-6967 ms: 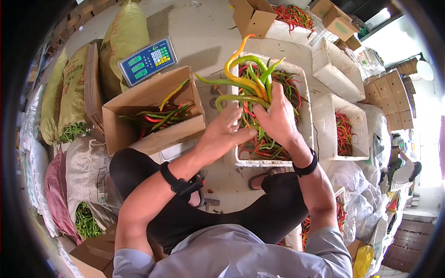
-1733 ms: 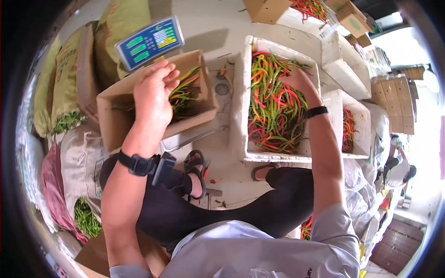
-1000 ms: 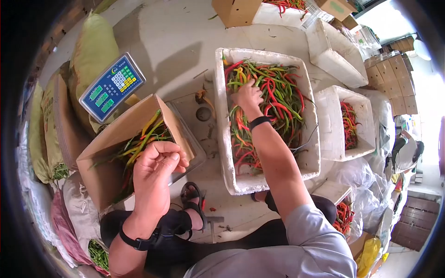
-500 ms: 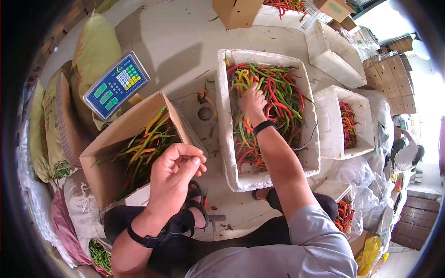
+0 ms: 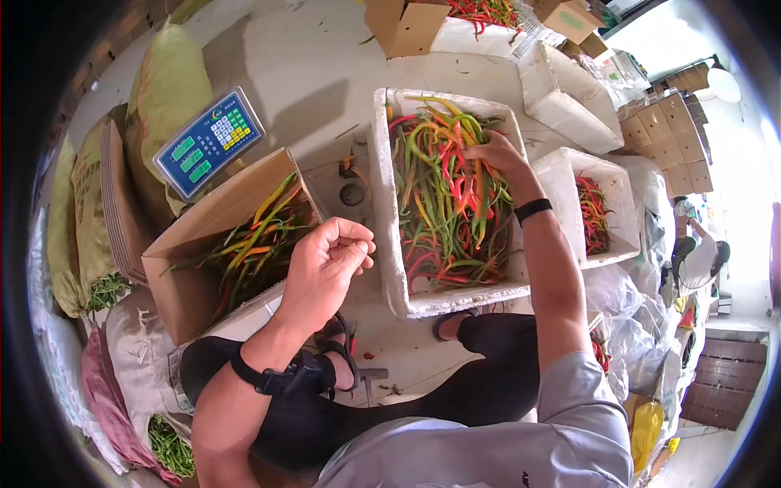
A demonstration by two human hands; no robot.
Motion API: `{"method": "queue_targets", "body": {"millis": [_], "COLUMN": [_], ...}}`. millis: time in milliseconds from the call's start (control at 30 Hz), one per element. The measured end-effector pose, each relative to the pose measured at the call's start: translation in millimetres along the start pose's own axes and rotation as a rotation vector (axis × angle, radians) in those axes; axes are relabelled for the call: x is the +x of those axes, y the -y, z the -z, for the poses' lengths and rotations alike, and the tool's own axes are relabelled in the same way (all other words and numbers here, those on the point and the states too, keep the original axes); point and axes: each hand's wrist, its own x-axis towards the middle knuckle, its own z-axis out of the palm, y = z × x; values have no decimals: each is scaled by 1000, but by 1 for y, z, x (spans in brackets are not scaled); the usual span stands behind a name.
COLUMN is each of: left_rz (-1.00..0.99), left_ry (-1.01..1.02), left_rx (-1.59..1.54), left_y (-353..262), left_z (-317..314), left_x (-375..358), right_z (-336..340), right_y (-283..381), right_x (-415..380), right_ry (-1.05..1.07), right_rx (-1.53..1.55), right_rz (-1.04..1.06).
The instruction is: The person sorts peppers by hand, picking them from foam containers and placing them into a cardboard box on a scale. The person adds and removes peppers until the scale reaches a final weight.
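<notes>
My right hand (image 5: 499, 156) is closed around a bunch of long red and green chili peppers (image 5: 457, 175) at the far right part of a white foam box (image 5: 389, 268). Its thumb shows on top, while the other fingers are mostly hidden by the peppers. Many more chili peppers lie loose in the same box. My left hand (image 5: 332, 264) hovers between the foam box and an open cardboard box (image 5: 167, 281), fingers curled to the thumb, with nothing seen in them. Beneath and left of it, the cardboard box holds green, orange and red chili peppers (image 5: 256, 244).
A scale display (image 5: 209, 144) stands behind the cardboard box. Full sacks (image 5: 167, 106) line the left side. Another foam box with red peppers (image 5: 626, 211) stands at the right, near a tilted foam box (image 5: 569, 98). A person (image 5: 698, 259) is far right.
My right hand has moved right within the foam box and now grips a bunch of peppers, which has been gathered and raised. My left hand has shifted slightly right and stays closed.
</notes>
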Motion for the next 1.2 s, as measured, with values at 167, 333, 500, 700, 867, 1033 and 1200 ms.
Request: {"method": "queue_targets", "body": {"millis": [167, 333, 500, 700, 867, 1033, 1200], "left_rz": [45, 132, 174, 14, -80, -239, -168], "left_ry": [5, 12, 91, 268, 348, 222, 122], "left_rx": [46, 46, 85, -16, -196, -403, -440], "left_y": [8, 14, 15, -4, -23, -42, -24], "left_z": [-6, -12, -23, -48, -71, -91, -89], "left_x": [5, 10, 15, 10, -1, 3, 23], "right_z": [26, 44, 48, 11, -29, -66, -135], "right_y": [0, 12, 49, 82, 97, 101, 107], "right_x": [-40, -82, -127, -169, -165, -159, -184], "right_ry": [-120, -164, -150, -42, 182, 101, -402], "right_rx": [143, 187, 437, 580, 499, 58, -405], "right_rz": [108, 205, 366, 447, 482, 599, 740]}}
